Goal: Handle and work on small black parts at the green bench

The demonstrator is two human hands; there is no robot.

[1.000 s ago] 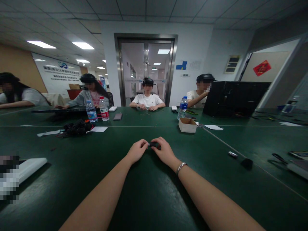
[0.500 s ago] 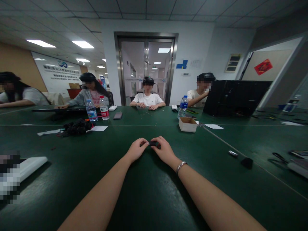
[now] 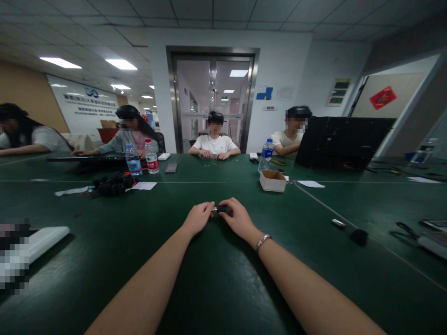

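Note:
A small black cylinder [image 3: 221,209] with a bright silvery end [image 3: 214,209] is held just above or on the green table, between both hands. My right hand [image 3: 238,216] is closed around the black part with thumb and fingers. At the silvery end, the fingertips of my left hand [image 3: 200,217] are pinched together on it. The fingers partly cover the piece, so its exact kind cannot be made out. My right wrist wears a silver bracelet [image 3: 262,242].
On the green table [image 3: 209,288], an open cardboard box [image 3: 273,182] lies ahead to the right. A silver cylinder [image 3: 338,224] and a dark flared piece [image 3: 358,237] are farther right. Bottles [image 3: 152,160] and a black cable bundle [image 3: 113,184] stand left. Several people sit opposite.
My left fingers have drawn slightly left and upright, and a silvery end of the black cylinder now shows between the hands. My right hand has hardly moved.

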